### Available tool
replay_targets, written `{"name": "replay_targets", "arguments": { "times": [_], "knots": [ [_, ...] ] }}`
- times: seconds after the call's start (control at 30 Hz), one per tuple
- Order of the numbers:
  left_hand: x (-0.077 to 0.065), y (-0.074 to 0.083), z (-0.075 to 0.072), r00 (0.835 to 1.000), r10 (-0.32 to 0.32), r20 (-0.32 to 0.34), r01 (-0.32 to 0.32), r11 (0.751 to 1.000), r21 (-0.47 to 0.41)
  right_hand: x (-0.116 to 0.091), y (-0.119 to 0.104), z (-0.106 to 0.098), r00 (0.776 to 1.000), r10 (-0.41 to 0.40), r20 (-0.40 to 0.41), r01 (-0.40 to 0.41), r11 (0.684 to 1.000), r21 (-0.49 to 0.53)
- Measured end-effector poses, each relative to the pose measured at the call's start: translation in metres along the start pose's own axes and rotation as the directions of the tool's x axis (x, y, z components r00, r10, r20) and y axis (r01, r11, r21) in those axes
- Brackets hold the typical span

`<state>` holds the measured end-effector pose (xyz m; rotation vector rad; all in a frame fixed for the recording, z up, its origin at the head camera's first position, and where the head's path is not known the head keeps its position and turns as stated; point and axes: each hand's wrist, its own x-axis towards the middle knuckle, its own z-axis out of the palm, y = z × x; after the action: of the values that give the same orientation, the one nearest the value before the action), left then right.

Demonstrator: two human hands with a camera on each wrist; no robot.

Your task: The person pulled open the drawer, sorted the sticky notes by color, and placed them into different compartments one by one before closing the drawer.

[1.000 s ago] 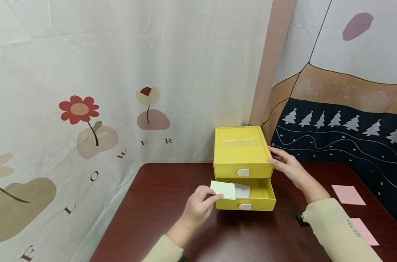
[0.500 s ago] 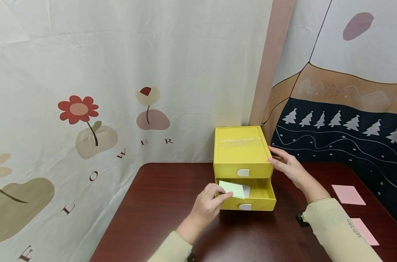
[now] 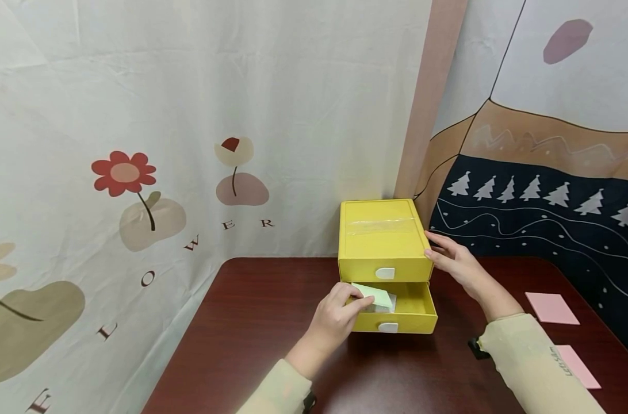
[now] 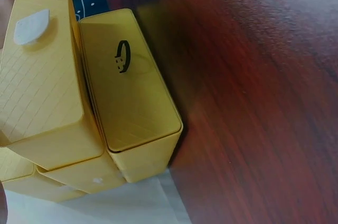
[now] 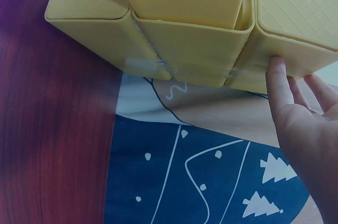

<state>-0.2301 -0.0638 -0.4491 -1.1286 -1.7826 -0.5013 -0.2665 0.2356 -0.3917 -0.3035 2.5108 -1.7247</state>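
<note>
A yellow stacked drawer unit [image 3: 382, 236] stands on the table, one drawer [image 3: 414, 305] pulled out below the top one. My left hand [image 3: 330, 319] pinches a light green paper pad [image 3: 375, 295] between thumb and fingers. The pad is tilted over the pulled-out drawer, above a whitish paper [image 3: 386, 306] lying inside and partly hidden. My right hand [image 3: 456, 261] rests its fingertips on the unit's right side; in the right wrist view its fingers [image 5: 278, 84] touch the top section. The left wrist view shows the pulled-out drawer's white handle [image 4: 33, 27], but not the pad.
Two pink paper squares [image 3: 552, 307] lie on the right of the dark red-brown table [image 3: 231, 322], one partly covered by my right sleeve. A lower drawer front carries a black loop [image 4: 123, 56]. Printed curtains [image 3: 303, 115] hang behind the table.
My left hand has moved right and slightly up, carrying the green pad from the drawer's left edge to over its inside; the pad is more tilted. My right hand stays put.
</note>
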Motion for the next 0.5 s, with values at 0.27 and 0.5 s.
{"name": "replay_targets", "arguments": {
  "times": [0.27, 0.5],
  "knots": [
    [0.006, 0.0, 0.003, 0.996, -0.052, 0.075, 0.052, 0.999, 0.005, 0.0, 0.0, -0.001, 1.0, -0.007, -0.001, 0.007, 1.0, -0.005],
    [0.012, 0.001, 0.006, 0.992, -0.058, 0.112, 0.057, 0.998, 0.01, 0.001, 0.002, 0.0, 1.0, -0.001, 0.0, 0.001, 1.0, -0.002]
  ]
}}
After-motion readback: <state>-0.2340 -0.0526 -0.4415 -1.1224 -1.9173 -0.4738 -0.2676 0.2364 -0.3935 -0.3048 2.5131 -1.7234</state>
